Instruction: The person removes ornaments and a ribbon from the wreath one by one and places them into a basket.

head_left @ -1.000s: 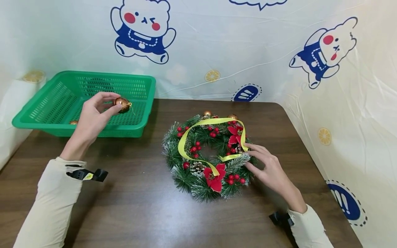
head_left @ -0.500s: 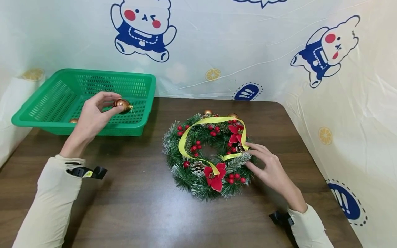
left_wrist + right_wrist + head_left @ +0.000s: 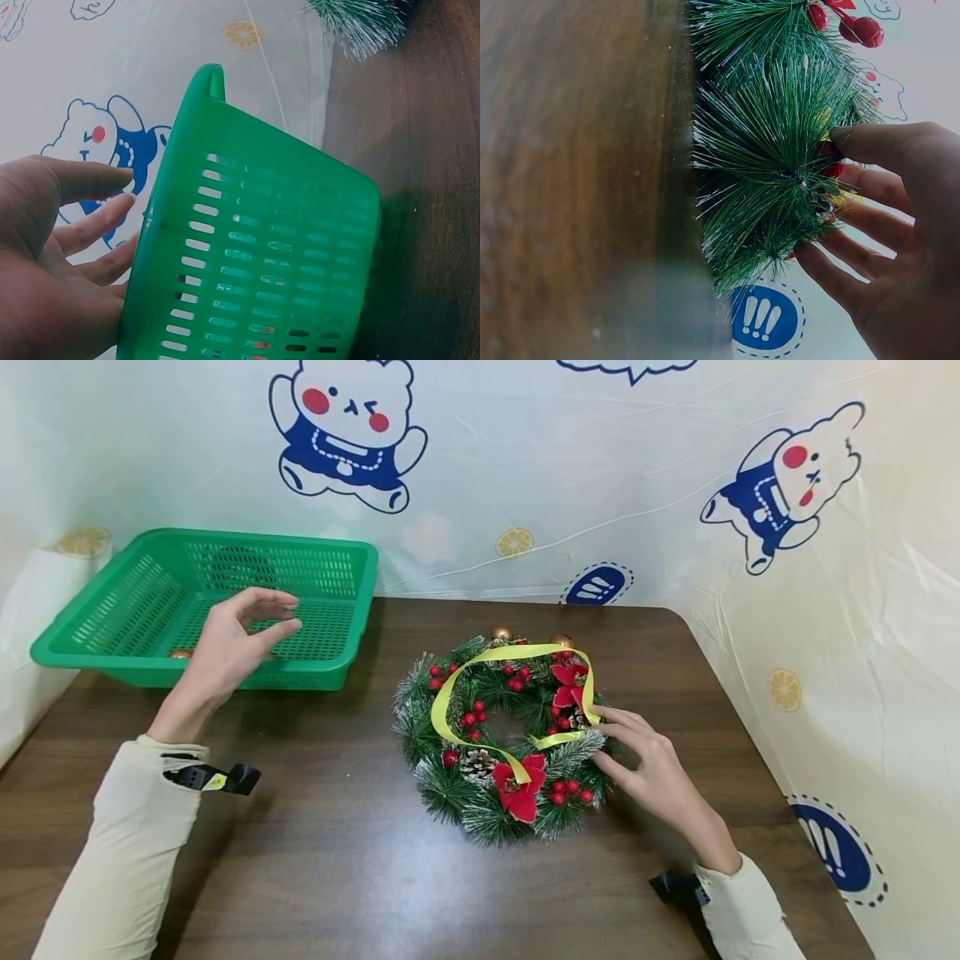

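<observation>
In the head view my left hand (image 3: 228,639) is above the green basket (image 3: 97,658), thumb and fingers apart with nothing visible between them. Copper-coloured baubles (image 3: 180,653) lie low in the basket, partly hidden by that hand. The left wrist view shows the fingers (image 3: 97,221) beyond the basket's perforated wall (image 3: 255,247). My right hand (image 3: 660,768) rests on the right edge of a green wreath (image 3: 450,789), its fingers touching the sprigs and a yellow ribbon (image 3: 442,710). From the right wrist, thumb and loosely bent fingers (image 3: 877,225) touch the wreath's berries and needles.
The wreath bears red flowers (image 3: 519,789), red berries and pine cones (image 3: 477,765). Two gold baubles (image 3: 502,633) show at its far edge. A printed sheet (image 3: 480,460) rises behind the brown table (image 3: 360,860) and along its right side.
My left hand has let go of the copper-coloured bauble over the basket, and its fingers are now apart. The right hand stays on the wreath.
</observation>
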The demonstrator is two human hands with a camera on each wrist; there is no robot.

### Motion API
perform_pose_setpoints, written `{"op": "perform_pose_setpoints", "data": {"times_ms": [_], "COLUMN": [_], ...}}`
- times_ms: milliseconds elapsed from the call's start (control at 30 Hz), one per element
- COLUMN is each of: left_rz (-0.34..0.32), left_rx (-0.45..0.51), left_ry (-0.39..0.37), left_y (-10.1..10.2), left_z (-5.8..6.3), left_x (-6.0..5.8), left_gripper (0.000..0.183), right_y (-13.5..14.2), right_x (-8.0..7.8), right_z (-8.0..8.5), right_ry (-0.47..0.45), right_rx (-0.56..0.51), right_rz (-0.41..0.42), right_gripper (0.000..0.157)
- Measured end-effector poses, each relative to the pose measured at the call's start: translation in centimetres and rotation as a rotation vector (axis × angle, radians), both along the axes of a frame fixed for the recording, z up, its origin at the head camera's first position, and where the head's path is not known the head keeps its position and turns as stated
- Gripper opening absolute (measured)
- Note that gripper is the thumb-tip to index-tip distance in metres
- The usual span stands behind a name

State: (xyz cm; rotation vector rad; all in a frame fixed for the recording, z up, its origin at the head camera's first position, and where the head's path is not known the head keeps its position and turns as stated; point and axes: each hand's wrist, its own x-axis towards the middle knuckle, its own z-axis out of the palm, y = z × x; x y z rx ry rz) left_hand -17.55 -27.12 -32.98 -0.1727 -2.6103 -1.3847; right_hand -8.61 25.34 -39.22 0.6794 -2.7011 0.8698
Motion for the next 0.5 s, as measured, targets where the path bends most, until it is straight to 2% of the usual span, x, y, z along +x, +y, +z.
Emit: {"op": "perform_pose_setpoints", "data": {"times_ms": [333,500], "left_rz": [0.005,-0.001], "left_rx": [-0.015,0.021], "left_ry": [-0.001,0.019], "left_y": [-0.06,0.0], "left_z": [-0.1,-0.04], "left_x": [-0.2,-0.22], "left_gripper": [0.039,0.039], "right_y": [-0.02,-0.06], "right_x": [0.01,0.04], "right_z": [0.01,0.13], "right_ry": [-0.012,-0.014], "right_rx": [-0.004,-0.007], "right_rz": [0.0,0.001], "right_gripper": [0.032,0.032]}}
